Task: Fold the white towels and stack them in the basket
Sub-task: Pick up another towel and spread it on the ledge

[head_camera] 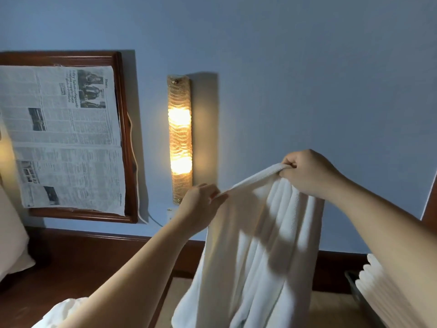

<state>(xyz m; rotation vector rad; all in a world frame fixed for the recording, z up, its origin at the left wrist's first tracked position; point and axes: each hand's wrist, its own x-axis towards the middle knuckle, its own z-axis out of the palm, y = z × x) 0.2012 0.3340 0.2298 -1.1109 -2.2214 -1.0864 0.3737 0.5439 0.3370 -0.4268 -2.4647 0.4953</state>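
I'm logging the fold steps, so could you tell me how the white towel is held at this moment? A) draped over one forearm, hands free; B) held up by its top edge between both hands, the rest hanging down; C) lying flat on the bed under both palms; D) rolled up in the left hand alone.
B: the left hand and right hand each pinch the top edge of the white towel, which hangs below them.

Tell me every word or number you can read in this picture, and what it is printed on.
"Home": a section heading on the newspaper that covers the wooden frame; the page is turned sideways.
The headline beside the photo on that newspaper: too blurred to read with certainty.
The newspaper's columns of small print: too small to read.
The towel, wall lamp and wall: no text.
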